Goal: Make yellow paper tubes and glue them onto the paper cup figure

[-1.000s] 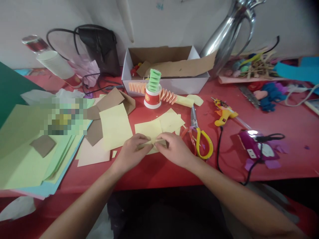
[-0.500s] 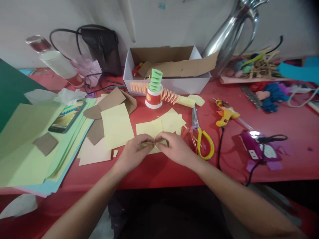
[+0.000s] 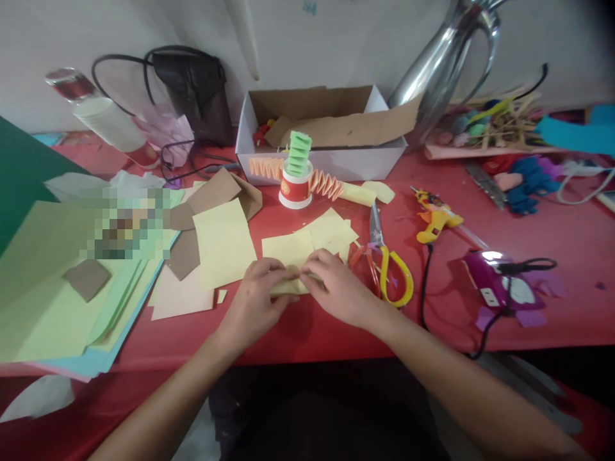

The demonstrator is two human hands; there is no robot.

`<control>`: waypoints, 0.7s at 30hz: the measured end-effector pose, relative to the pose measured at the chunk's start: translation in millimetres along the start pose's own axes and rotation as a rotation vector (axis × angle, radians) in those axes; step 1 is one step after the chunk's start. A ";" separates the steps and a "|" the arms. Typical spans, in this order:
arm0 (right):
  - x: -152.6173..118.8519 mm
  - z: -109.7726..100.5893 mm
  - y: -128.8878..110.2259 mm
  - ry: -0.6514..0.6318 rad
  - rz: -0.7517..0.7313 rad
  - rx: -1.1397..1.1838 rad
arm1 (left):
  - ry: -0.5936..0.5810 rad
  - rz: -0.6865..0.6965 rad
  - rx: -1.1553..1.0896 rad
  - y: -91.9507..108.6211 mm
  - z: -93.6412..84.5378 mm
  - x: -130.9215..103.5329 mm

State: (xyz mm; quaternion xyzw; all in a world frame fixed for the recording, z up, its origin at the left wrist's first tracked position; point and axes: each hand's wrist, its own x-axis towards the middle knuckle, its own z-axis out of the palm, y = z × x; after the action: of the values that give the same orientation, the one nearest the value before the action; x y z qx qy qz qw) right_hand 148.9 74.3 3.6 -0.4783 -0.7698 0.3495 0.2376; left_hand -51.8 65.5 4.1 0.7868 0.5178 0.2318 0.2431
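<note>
My left hand and my right hand meet near the table's front edge, both with fingers closed on a small rolled or folded piece of yellow paper. Their fingers cover part of it. Just beyond them lie more yellow pieces. A larger yellow sheet rests left of my left hand. Scissors with yellow handles lie to the right of my right hand. Behind stands a red and white paper cup with a green folded strip on top and orange folded strips at its sides.
A white box stands behind the cup, beside a silver jug. At the right are a yellow glue gun and a purple power block with a black cable. Coloured sheets are stacked at the left.
My left hand has turned and its fingers have shifted along the yellow piece, which now looks more closely folded or rolled. My right hand has moved only slightly.
</note>
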 end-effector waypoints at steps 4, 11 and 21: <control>-0.6 -4.9 2.0 -0.082 -0.096 -0.095 | -0.082 -0.033 0.068 3.6 -0.2 0.4; 4.5 -3.8 0.9 -0.085 -0.030 -0.096 | -0.146 -0.090 0.065 5.0 -4.5 7.8; 10.9 -0.5 0.5 -0.046 0.022 -0.132 | -0.010 -0.063 0.176 0.1 -0.2 9.3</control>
State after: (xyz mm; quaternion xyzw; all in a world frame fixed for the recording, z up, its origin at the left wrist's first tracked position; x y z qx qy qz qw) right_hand 144.9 84.4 3.9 -0.4932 -0.7911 0.3114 0.1840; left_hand -48.6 74.1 5.4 0.7897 0.5594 0.1736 0.1825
